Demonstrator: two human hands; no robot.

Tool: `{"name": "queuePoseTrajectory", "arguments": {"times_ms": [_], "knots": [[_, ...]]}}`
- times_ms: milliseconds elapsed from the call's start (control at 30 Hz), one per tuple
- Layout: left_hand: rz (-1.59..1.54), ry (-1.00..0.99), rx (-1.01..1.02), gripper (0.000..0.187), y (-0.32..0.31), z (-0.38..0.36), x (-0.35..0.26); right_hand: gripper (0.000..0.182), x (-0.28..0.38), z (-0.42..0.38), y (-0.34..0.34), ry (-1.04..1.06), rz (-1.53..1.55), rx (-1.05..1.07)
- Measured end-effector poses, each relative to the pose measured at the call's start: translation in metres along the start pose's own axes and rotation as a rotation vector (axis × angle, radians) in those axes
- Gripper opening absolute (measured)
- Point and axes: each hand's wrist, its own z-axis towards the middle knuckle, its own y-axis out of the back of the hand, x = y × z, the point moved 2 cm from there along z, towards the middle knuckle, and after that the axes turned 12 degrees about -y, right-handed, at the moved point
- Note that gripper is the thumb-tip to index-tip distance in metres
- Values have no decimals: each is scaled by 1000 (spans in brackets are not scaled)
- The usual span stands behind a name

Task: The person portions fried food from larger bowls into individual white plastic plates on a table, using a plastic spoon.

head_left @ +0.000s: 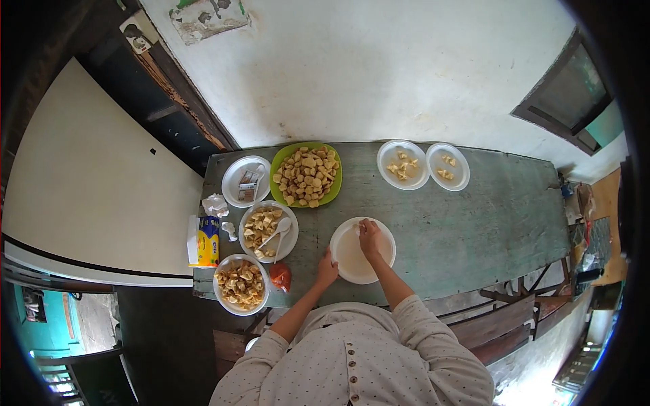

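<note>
A white plate (363, 276) with a beige inside lies near the front edge of the table. At its left rim is my left hand (328, 269), with fingers closed against the edge. Over the upper part of the plate, my right hand (369, 238) has its fingers pressed together in a pinch. A small whitish bit shows by those fingertips, too small to name. Left of my hands stands a white bowl of cut pale cubes (261, 227) with a white plastic spoon (276, 233) on top.
A green bowl (340, 169) heaped with brown chunks stands at the back. Two white plates (382, 177) (467, 177) hold a few pale pieces. At left are fried pieces (242, 284), a red sauce bag (280, 277), a tissue pack (208, 241) and a plate with packets (233, 169).
</note>
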Motion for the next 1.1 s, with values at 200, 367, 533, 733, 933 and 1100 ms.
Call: {"name": "queuePoseTrajectory", "arguments": {"times_ms": [200, 367, 533, 733, 933, 1100], "knots": [[55, 7, 22, 63, 2, 4, 7, 9, 17, -11, -14, 17, -41, 104], [150, -80, 11, 64, -1, 3, 18, 10, 28, -27, -18, 88, -71, 218], [181, -106, 26, 65, -2, 5, 19, 10, 29, -38, -14, 181, -155, 347], [-129, 59, 31, 62, 6, -1, 3, 10, 20, -39, 12, 327, -266, 430], [162, -330, -254, 52, 24, 2, -39, 18, -11, -1, 23, 426, -444, 269], [140, -418, -235, 46, 31, 14, -81, 20, 16, 23, 43, 765, -436, 140]]}}
